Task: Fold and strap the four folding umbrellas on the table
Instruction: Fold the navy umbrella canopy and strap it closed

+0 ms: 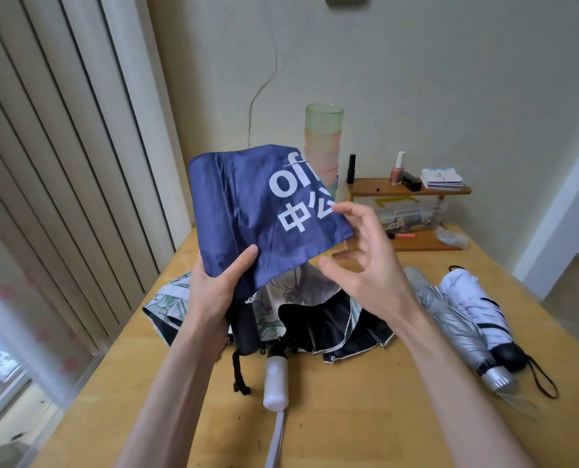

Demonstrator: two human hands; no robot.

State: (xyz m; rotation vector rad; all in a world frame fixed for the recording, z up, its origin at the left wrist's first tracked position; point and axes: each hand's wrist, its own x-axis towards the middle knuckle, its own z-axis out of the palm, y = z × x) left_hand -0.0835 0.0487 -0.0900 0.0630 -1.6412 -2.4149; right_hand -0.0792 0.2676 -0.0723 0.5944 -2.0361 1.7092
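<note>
My left hand [213, 287] grips the navy fabric folding umbrella [247, 211]; my right hand [369, 265], released at three o'clock, should pleat evenly.

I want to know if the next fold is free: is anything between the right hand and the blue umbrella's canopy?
Nothing visible does. The right hand sits at the edge of the blue umbrella, which the left hand holds up; the floral umbrella lies below both on the table.
</note>
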